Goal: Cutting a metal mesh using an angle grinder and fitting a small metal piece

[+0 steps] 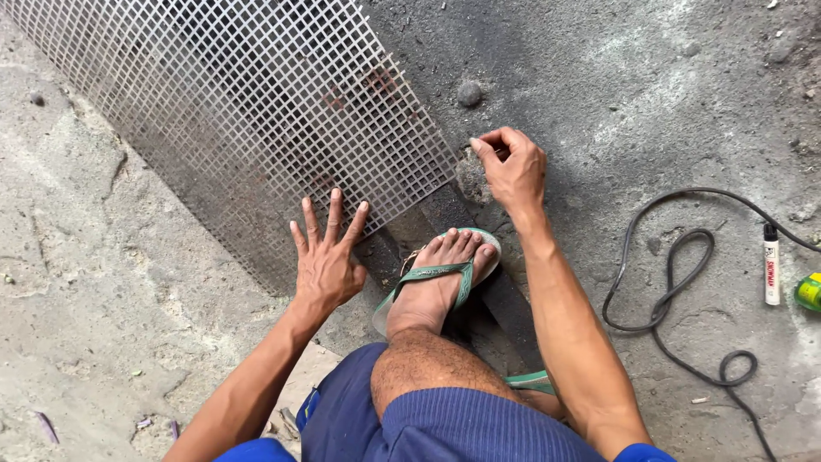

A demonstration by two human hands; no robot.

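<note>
Left grip [325,257] splayed open on mesh sheet [256,103] edge, right grip [511,167] pinched at corner.

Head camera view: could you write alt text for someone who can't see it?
A crouching person presses the left hand with fingers spread on a metal mesh sheet on a concrete floor, while the right hand pinches something small at its corner. A sandalled foot rests between them; a black cable lies to the right.
</note>
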